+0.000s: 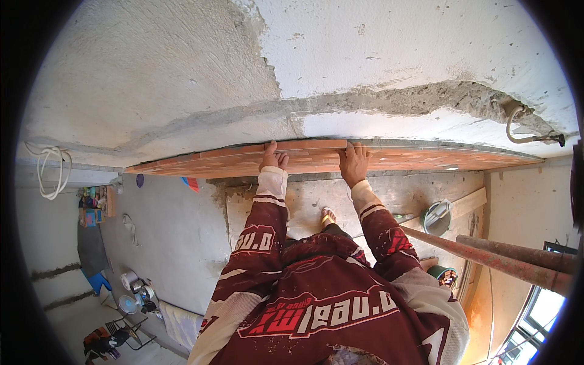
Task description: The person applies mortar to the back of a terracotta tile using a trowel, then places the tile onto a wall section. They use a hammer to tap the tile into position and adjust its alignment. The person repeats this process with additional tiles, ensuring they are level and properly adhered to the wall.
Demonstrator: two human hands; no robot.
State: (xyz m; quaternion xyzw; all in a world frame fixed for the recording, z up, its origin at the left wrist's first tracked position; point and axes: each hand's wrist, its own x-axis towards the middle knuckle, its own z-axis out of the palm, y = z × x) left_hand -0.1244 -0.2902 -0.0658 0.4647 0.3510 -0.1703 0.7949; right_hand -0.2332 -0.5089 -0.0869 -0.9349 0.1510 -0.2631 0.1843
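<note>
A long, low course of orange bricks point(213, 159) runs along the plastered wall point(377, 48), with a grey mortar strip and a thin string along its top. Both hands reach forward to an orange top brick point(310, 145). My left hand point(274, 157) grips it near its left part, thumb up at the top edge and the other fingers curled. My right hand point(354, 163) has its fingers bent over the brick at its right end, where the bare mortar strip carries on rightward.
My sandalled foot point(327, 216) is on the floor below. Red poles point(438, 243) angle in at right, near two buckets point(437, 218). White cable loops point(52, 167) hang at left; clutter and a chair point(125, 334) are lower left. A cable point(514, 125) leaves the chipped wall at right.
</note>
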